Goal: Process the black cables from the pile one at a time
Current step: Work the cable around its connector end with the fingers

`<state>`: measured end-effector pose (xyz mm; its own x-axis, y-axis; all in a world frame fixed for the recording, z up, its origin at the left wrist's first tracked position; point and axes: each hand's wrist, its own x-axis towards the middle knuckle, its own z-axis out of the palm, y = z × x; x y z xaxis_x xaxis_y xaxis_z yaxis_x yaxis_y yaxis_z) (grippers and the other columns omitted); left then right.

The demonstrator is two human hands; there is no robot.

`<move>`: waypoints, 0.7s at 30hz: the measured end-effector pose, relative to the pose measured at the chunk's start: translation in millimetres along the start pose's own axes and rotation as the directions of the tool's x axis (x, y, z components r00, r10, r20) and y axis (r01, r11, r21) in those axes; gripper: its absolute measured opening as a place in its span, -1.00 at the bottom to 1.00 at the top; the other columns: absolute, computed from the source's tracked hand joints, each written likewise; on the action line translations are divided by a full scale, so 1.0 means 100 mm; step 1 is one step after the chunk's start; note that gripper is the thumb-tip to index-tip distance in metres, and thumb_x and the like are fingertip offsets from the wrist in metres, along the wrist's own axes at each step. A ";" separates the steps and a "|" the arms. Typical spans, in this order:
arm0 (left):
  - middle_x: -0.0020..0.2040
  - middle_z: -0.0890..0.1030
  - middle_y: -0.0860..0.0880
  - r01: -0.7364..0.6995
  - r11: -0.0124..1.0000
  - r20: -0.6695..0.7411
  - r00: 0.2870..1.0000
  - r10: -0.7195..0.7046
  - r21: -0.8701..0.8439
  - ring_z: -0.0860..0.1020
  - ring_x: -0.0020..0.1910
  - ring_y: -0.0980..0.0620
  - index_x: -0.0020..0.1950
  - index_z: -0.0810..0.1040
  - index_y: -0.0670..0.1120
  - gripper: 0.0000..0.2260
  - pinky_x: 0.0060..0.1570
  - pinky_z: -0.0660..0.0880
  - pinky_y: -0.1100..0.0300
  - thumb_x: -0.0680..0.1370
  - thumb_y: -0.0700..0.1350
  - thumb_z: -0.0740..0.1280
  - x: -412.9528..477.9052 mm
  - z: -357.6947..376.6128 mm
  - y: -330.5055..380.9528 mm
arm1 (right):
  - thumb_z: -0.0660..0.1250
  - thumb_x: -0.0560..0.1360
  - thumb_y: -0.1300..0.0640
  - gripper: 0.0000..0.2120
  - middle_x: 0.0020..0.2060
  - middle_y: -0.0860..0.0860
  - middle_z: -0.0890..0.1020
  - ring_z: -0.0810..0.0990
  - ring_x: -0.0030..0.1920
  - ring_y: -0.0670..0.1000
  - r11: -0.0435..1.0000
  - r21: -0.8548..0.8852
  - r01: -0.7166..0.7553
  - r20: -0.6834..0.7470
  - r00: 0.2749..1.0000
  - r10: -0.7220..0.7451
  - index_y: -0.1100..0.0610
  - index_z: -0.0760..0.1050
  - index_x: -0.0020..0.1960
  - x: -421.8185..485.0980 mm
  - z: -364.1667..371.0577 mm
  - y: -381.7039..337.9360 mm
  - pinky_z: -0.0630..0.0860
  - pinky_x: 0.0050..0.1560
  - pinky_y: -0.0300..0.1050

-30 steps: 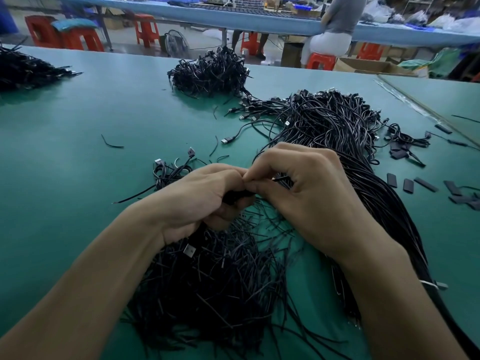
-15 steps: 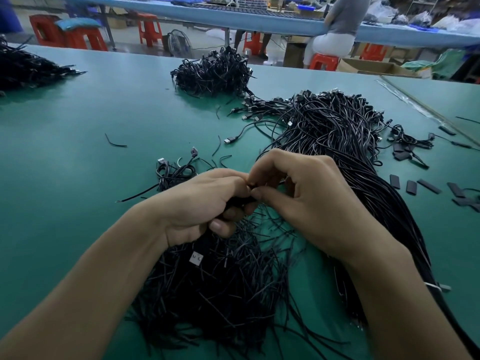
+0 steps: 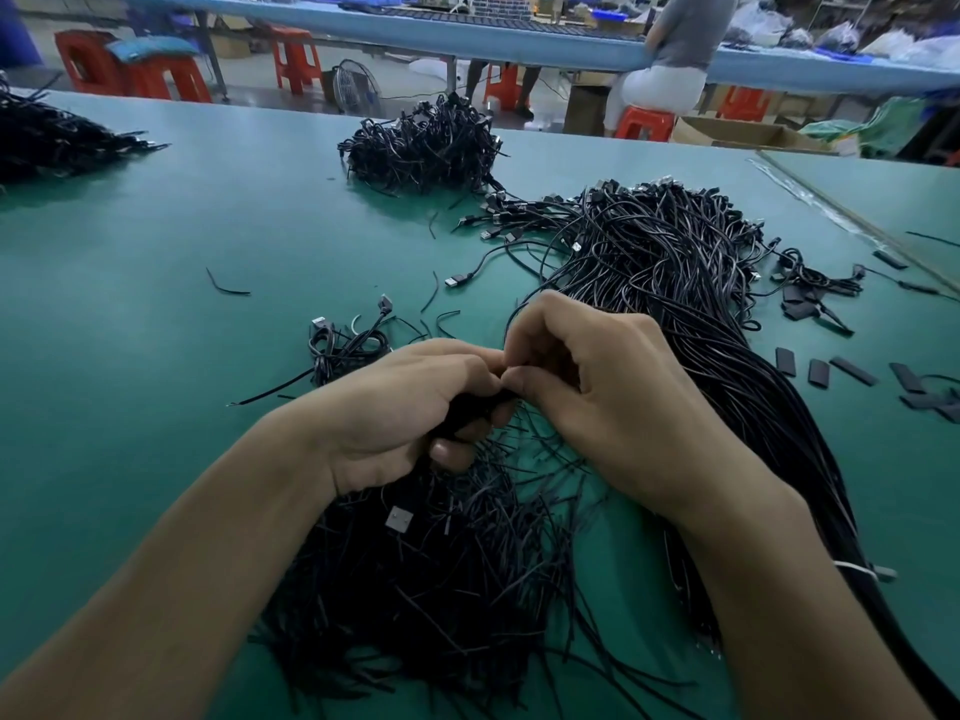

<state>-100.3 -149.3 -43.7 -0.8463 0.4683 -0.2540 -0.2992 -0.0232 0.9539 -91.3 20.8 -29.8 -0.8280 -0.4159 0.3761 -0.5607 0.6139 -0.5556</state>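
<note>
Both hands meet over the green table (image 3: 156,356), right above the frayed pile (image 3: 441,574) of loose black cable ends. The left hand (image 3: 410,407) is clenched around a black cable piece (image 3: 467,407) – you can see it poking out between thumb and fingers. The right hand (image 3: 597,392) is curled in tight, fingertips pinched against the same piece where the two hands touch; what exactly it's pinching is hidden by the knuckles.

Stuff around the pile:
- Just right of it, running away behind the right hand, a big long bundle (image 3: 701,283) of cables with USB plugs fanned out at its far end. The right wrist covers part of it.
- Just beyond the left hand, a small tangle (image 3: 343,345) of a few cables with plugs.
- Farther back from the pile, a dense heap (image 3: 426,142) of coiled cables – and another heap (image 3: 57,137) at the far left edge.
- Well right of the pile, past the bundle, short black sleeves (image 3: 821,371) lie scattered on the table.
- A few stray wire offcuts (image 3: 226,285) lie on bare table, back-left of the pile.

A silver plug (image 3: 399,519) sits in the pile right under the left wrist.

Beyond the table there are orange stools (image 3: 296,57), a small fan (image 3: 356,88) on the floor, and a seated person (image 3: 670,59) at another bench.
</note>
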 end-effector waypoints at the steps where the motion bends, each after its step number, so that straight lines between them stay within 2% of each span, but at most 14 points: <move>1: -0.34 0.46 -0.07 -0.015 0.999 -0.015 1.000 0.015 -0.029 0.33 -0.45 0.12 -0.25 0.59 -0.10 -0.60 -0.59 0.19 0.32 0.61 -0.36 0.07 0.00 0.01 0.00 | 0.42 0.53 0.20 -0.85 -0.28 -0.19 0.55 0.51 -0.21 -0.20 1.000 -0.021 -0.004 -0.002 1.000 0.004 0.00 0.48 -0.07 0.00 0.01 0.01 0.39 -0.21 -0.35; 3: -0.31 0.51 -0.05 -0.041 0.996 -0.023 0.999 0.039 -0.084 0.43 -0.40 0.13 -0.09 0.62 -0.12 -0.67 -0.54 0.32 0.29 0.61 -0.36 0.10 0.01 0.04 0.00 | 0.38 0.56 0.19 -0.85 -0.26 -0.17 0.52 0.49 -0.20 -0.18 0.999 -0.041 -0.008 -0.016 1.000 0.007 0.00 0.44 -0.05 0.01 0.02 0.02 0.41 -0.21 -0.29; 6: -0.20 0.53 -0.07 -0.053 0.971 0.046 0.997 0.066 -0.233 0.51 -0.27 0.11 0.10 0.55 -0.22 -0.78 -0.35 0.53 0.24 0.53 -0.34 0.19 0.03 0.06 0.03 | 0.35 0.57 0.22 -0.84 -0.26 -0.15 0.51 0.49 -0.22 -0.17 1.000 0.008 0.001 -0.076 0.997 0.000 0.01 0.41 -0.04 0.01 0.03 0.01 0.42 -0.23 -0.30; 8: -0.15 0.52 -0.11 -0.082 0.956 0.058 0.993 0.102 -0.283 0.52 -0.24 0.07 0.16 0.51 -0.26 -0.71 -0.28 0.56 0.23 0.45 -0.28 0.29 0.04 0.02 0.03 | 0.36 0.56 0.25 -0.82 -0.29 -0.16 0.49 0.47 -0.25 -0.20 0.999 0.045 0.021 -0.130 0.991 -0.015 0.02 0.40 -0.04 0.01 0.04 -0.01 0.39 -0.26 -0.38; 12: -0.24 0.63 0.00 -0.148 0.975 -0.018 0.989 0.147 -0.163 0.56 -0.33 0.15 0.08 0.62 -0.19 -0.75 -0.34 0.48 0.28 0.43 -0.18 0.47 0.02 -0.02 0.04 | 0.37 0.55 0.28 -0.80 -0.28 -0.18 0.49 0.48 -0.25 -0.19 0.994 0.094 0.050 -0.223 0.974 -0.028 0.03 0.40 -0.05 0.02 0.03 -0.04 0.39 -0.26 -0.39; 14: -0.27 0.61 0.14 -0.168 0.985 -0.145 0.974 0.172 0.045 0.53 -0.33 0.24 -0.05 0.71 0.00 -0.78 -0.30 0.37 0.25 0.32 -0.03 0.52 0.02 -0.03 0.03 | 0.37 0.55 0.29 -0.80 -0.27 -0.14 0.52 0.50 -0.24 -0.11 0.993 0.113 0.040 -0.239 0.971 -0.012 0.04 0.41 -0.06 0.02 0.04 -0.04 0.43 -0.28 -0.28; 16: -0.32 0.51 0.19 -0.193 0.971 -0.229 0.948 0.221 0.139 0.45 -0.34 0.24 -0.16 0.71 0.17 -0.82 -0.29 0.32 0.22 0.25 0.05 0.51 0.04 -0.01 0.02 | 0.38 0.54 0.29 -0.81 -0.28 -0.06 0.55 0.49 -0.26 -0.04 0.990 0.139 0.022 -0.270 0.963 0.017 0.07 0.40 -0.08 0.02 0.06 -0.04 0.44 -0.29 -0.15; 19: -0.34 0.47 0.16 -0.328 0.933 -0.231 0.906 0.355 0.147 0.39 -0.42 0.18 -0.14 0.69 0.22 -0.85 -0.44 0.34 0.29 0.31 0.05 0.51 0.04 0.01 -0.01 | 0.38 0.54 0.27 -0.73 -0.26 -0.03 0.56 0.50 -0.27 -0.03 0.977 0.212 -0.016 -0.342 0.936 0.090 -0.02 0.35 -0.13 0.03 0.12 -0.05 0.45 -0.27 -0.05; 21: -0.34 0.53 0.15 -0.402 0.897 -0.239 0.866 0.438 0.186 0.52 -0.42 0.15 -0.13 0.67 0.22 -0.87 -0.42 0.47 0.28 0.37 0.01 0.52 0.05 0.03 -0.02 | 0.38 0.54 0.26 -0.68 -0.24 0.03 0.57 0.53 -0.25 0.03 0.956 0.290 -0.046 -0.367 0.917 0.156 -0.06 0.31 -0.16 0.04 0.15 -0.06 0.49 -0.26 0.09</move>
<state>-102.6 -144.6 -46.4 -0.9698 0.1843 0.1597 0.1540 -0.0450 0.9870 -91.7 5.2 -36.1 -0.8466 -0.0394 0.5307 -0.4978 0.4114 -0.7635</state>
